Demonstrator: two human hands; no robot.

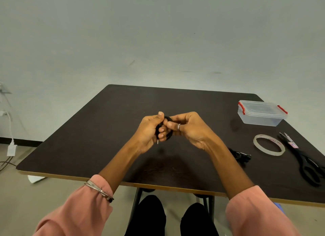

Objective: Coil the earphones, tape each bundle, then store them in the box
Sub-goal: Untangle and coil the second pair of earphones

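Currently both hands' fingers (162,130) curl tight round the black coiled earphone cable (168,119), held above the dark counter (123,112). Risk: loops spring loose reaching for the clear tape roll (269,144), right of my fingers.

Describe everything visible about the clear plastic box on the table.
The box is a small rectangular container of clear, slightly cloudy plastic with a matching clear lid and a red latch at each short end. The lid sits on top; whether the latches are clipped is unclear. It stands upright near the table's far right corner, beyond the tape roll. Nothing touches it but the table.
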